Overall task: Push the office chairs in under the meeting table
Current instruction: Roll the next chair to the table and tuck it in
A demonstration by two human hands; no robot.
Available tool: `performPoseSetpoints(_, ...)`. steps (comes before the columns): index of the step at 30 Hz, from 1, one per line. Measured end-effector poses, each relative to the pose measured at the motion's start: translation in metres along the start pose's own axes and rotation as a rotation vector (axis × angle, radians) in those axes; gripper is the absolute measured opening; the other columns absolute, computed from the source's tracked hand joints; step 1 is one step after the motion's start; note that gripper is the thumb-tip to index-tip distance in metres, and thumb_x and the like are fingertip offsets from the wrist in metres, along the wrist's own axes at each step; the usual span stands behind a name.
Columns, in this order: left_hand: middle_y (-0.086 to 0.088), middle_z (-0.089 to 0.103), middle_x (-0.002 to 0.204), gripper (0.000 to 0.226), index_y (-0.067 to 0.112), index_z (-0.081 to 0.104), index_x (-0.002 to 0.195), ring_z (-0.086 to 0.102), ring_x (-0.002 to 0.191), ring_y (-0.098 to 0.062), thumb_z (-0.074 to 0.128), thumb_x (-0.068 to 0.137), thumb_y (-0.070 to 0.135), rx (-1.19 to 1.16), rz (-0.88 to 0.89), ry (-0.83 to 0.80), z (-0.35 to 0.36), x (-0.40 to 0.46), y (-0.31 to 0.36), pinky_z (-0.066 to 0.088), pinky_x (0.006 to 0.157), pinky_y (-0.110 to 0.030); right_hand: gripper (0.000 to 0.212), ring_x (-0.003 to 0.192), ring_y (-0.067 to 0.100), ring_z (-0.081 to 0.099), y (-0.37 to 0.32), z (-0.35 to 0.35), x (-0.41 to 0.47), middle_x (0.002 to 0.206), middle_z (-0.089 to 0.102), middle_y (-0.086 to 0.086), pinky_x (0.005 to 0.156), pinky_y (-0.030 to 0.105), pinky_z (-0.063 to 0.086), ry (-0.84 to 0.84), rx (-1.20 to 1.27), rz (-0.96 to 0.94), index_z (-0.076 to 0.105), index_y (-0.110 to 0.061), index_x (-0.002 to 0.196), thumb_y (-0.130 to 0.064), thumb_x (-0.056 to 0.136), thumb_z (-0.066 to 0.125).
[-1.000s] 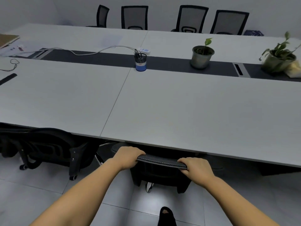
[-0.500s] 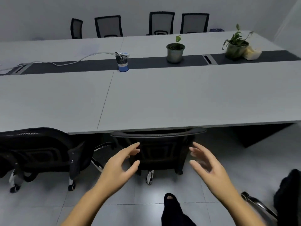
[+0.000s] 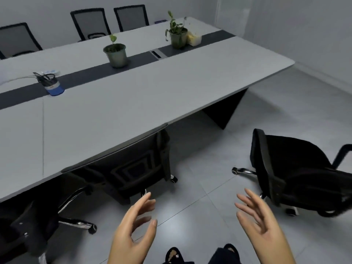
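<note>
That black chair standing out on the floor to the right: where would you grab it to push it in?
Probably the top edge of the loose chair's backrest, one hand near each corner, coming from behind. The backrest faces the free hands, but its seat points away from the table, so turn it first.

An office meeting room: long grey table (image 3: 133, 103) ringed by black swivel chairs (image 3: 297, 174).

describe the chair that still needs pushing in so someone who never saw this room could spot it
Start at the long grey meeting table and go to its right-hand end. On the tiled floor there stands a black office chair, apart from the table and turned side-on. The chair beside it is tucked under the table edge; this one is out in the open.
</note>
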State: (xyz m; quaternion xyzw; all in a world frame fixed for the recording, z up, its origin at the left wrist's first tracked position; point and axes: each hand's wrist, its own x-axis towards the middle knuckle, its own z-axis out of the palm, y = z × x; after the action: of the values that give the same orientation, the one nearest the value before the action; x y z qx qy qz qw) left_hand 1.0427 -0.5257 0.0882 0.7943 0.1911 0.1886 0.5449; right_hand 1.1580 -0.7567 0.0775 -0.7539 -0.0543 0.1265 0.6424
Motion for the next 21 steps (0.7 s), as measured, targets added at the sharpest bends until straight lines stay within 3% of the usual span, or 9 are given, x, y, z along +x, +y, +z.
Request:
performPoseSetpoints(4,0.021,0.066,0.108,0.048,0.054,0.054,0.112,0.063,0.101,-0.003,0.06,0.07,0.032,0.017,0.06,-0.097,0.039,-0.002,0.019,0.048,0.078,-0.007,0.053,0.102,-0.004,0.059,0.001,-0.049,-0.02,0.115,0.059,-0.028,0.074,0.004,0.047,0.121,0.006,-0.012,0.051,-0.035,0.119,0.0,0.08,0.061)
performPoseSetpoints(7,0.021,0.066,0.104,0.056,0.052,0.055,0.111,0.063,0.099,-0.002,0.059,0.071,0.014,0.025,0.102,-0.16,0.081,-0.01,0.032,0.048,0.078,-0.007,0.053,0.101,-0.007,0.058,0.004,-0.096,-0.04,0.115,0.056,-0.031,0.075,0.015,0.048,0.208,0.007,-0.001,0.05,-0.039,0.116,-0.003,0.08,0.061)
performPoseSetpoints(12,0.019,0.067,0.104,0.045,0.056,0.057,0.107,0.065,0.096,-0.005,0.057,0.065,0.039,-0.066,0.098,-0.27,0.184,-0.039,0.066,0.049,0.076,-0.008,0.05,0.101,-0.008,0.058,0.02,-0.199,-0.077,0.114,0.057,-0.032,0.075,0.015,0.05,0.346,-0.004,0.03,0.05,-0.041,0.115,-0.028,0.069,0.06)
performPoseSetpoints(21,0.023,0.067,0.102,0.041,0.054,0.057,0.106,0.064,0.097,-0.003,0.06,0.071,0.033,-0.07,0.098,-0.459,0.332,-0.087,0.121,0.048,0.076,-0.006,0.047,0.102,-0.004,0.059,0.055,-0.349,-0.12,0.116,0.056,-0.031,0.075,0.005,0.047,0.514,-0.031,0.023,0.054,-0.048,0.111,-0.031,0.067,0.059)
